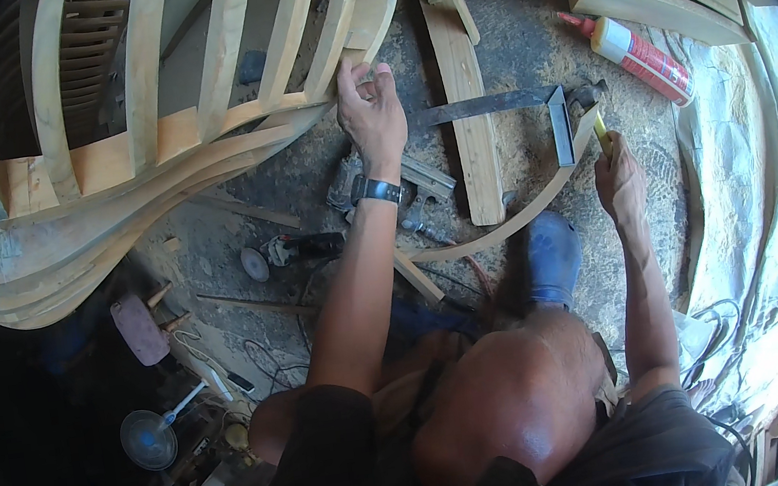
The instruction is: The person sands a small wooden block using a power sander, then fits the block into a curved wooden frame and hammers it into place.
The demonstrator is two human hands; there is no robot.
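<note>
My left hand (371, 118), with a dark watch on the wrist, reaches to the end of a ribbed wooden boat-like frame (170, 149). Its fingers are bent together against the wood near the last rib; what they pinch, if anything, is too small to make out. In my right hand (622, 181) is a hammer (601, 127), its yellowish handle upright in the fist and its dark head (589, 95) pointing away from me. A thin curved wooden strip (541, 201) runs between my arms, its far end beside the hammer.
A dark angled metal bar (489, 106) crosses a wooden plank (474, 153). A red-and-white glue bottle (642, 60) lies at the right. An angle grinder (297, 249) and a mallet (139, 327) are at the left. My blue shoe (553, 256) stands on the dusty floor.
</note>
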